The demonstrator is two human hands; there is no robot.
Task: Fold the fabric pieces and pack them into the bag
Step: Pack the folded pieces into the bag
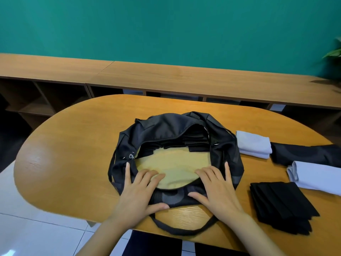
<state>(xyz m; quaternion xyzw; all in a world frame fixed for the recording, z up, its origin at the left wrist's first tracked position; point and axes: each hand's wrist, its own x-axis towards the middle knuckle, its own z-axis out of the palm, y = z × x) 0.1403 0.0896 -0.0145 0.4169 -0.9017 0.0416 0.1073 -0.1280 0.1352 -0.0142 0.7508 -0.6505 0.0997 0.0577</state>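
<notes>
Head view: the black bag point(166, 126) lies open-mouthed in the middle of the oval tabletop point(73, 154). Inside it a tan fabric piece point(171, 163) is spread flat at the front, with black folded pieces point(195, 139) tucked in behind. The left hand point(138, 191) and right hand point(217, 189) both lie palm-down across the bag's near rim. Their fingers are straight and spread, with the fingertips reaching onto the tan piece. Neither grip is clamped on anything; both are apart and pressing flat.

This looks like the settling step, flattening what is packed so more can go in. To do it well, press from the middle outward toward the bag's ends so trapped air and wrinkles leave without disturbing the folds. Keep the near rim pinned so the mouth stays wide.

To the right, outside the bag, wait a folded pale grey cloth point(253, 145), a second pale folded cloth point(317, 177), a stack of black folded cloths point(282, 206) and a dark patterned fabric point(310, 154). The bag's strap point(184, 230) loops over the near tabletop edge, so mind it does not snag a wrist.
</notes>
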